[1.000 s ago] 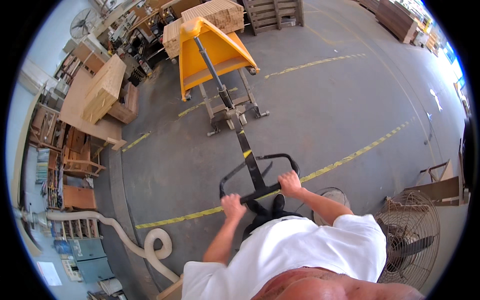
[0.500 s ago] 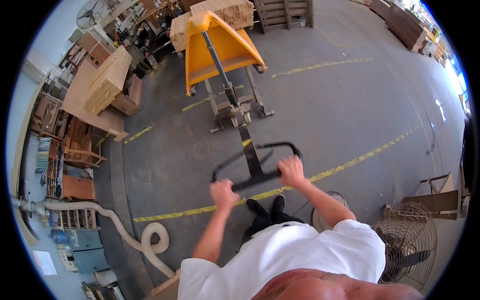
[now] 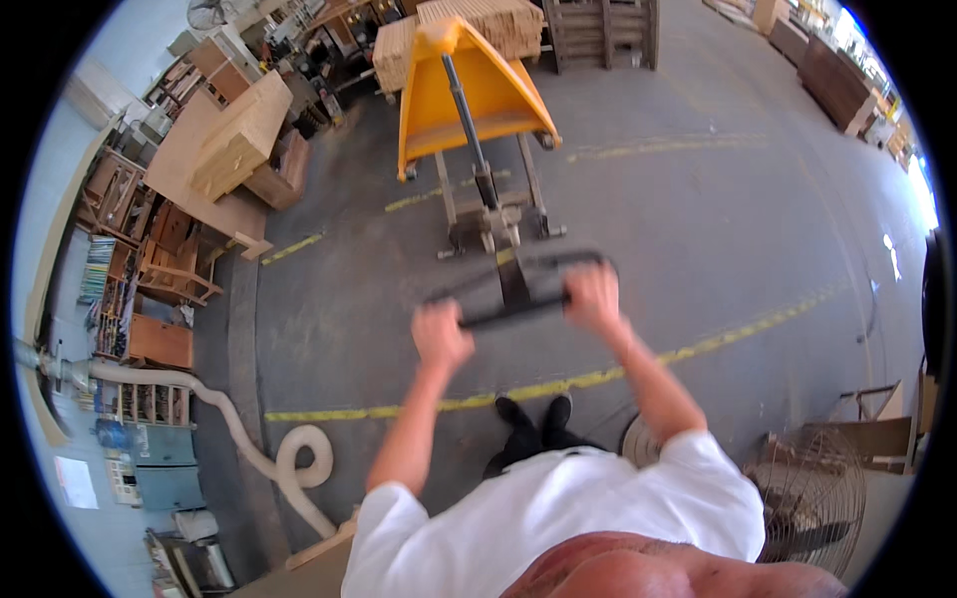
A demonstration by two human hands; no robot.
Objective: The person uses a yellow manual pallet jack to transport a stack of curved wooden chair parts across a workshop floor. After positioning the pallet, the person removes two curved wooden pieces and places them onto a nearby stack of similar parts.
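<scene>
Head view: left hand and right hand clasp opposite ends of the black looped handlebar on the yellow metal lift truck, standing on grey floor.

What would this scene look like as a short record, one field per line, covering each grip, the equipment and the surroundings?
Left grip: closed on the left end of the black handle bar
Right grip: closed on its right end
Equipment: yellow lifting truck, handle toward the person
Beyond it: stacked timber
Floor: grey, striped tape just ahead of the dark shoes
Left side: pale looped hose
Right side: caged fan
Clarity: handle slightly blurred
</scene>
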